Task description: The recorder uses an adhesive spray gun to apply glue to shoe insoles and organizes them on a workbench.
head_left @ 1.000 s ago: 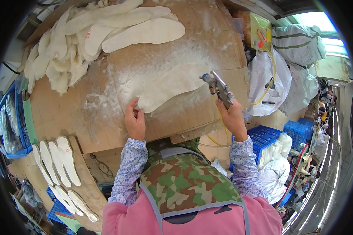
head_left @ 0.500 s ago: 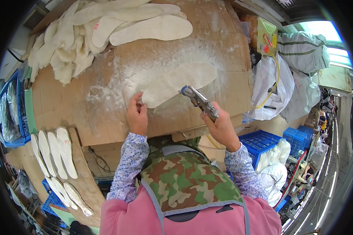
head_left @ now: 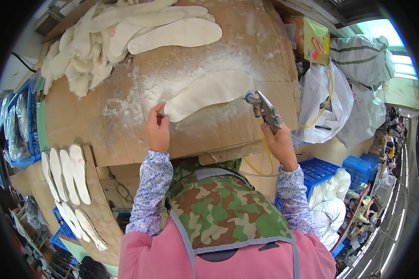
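A cream insole (head_left: pixel 205 95) lies on a cardboard-covered table, one end toward my left hand (head_left: pixel 158 130). That hand is closed, with thumb and fingers pinching the insole's near left end. In my right hand (head_left: pixel 280 146) is a metal spray gun (head_left: pixel 267 110) with a blue collar at its nozzle. The nozzle points left, close to the insole's right end. A yellow hose (head_left: pixel 268 153) hangs down from the gun.
More insoles (head_left: pixel 177 36) and a fluffy pile (head_left: pixel 86 51) lie at the back left. Several insoles rest on a board (head_left: pixel 100 204) at lower left. White fuzz dusts the cardboard (head_left: pixel 125 139). A white plastic bag (head_left: pixel 319 104) and blue crates (head_left: pixel 319 171) stand to the right.
My right hand and the spray gun have moved right, from the insole's middle to its right end. The left hand keeps hold of the left end, shifting slightly up and left.
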The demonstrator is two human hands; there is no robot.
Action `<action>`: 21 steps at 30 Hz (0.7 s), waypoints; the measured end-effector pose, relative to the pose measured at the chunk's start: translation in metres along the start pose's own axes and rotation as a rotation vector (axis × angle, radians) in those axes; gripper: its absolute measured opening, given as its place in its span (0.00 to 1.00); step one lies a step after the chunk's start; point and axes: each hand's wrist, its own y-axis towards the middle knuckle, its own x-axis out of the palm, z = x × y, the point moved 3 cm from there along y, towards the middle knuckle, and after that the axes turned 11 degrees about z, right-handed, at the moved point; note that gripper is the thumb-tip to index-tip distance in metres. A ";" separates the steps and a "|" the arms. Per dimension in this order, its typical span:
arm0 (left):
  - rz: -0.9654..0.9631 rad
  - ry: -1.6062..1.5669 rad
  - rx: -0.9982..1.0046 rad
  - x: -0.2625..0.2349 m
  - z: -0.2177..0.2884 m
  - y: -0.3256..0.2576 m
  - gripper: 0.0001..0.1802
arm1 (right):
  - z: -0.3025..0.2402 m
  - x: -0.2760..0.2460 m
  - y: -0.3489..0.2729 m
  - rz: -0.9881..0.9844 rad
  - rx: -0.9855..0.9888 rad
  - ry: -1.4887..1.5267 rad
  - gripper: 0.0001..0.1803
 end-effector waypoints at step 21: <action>0.301 -0.929 -0.041 -0.195 0.155 -0.138 0.24 | -0.010 -0.066 -0.032 -0.114 0.199 0.480 0.21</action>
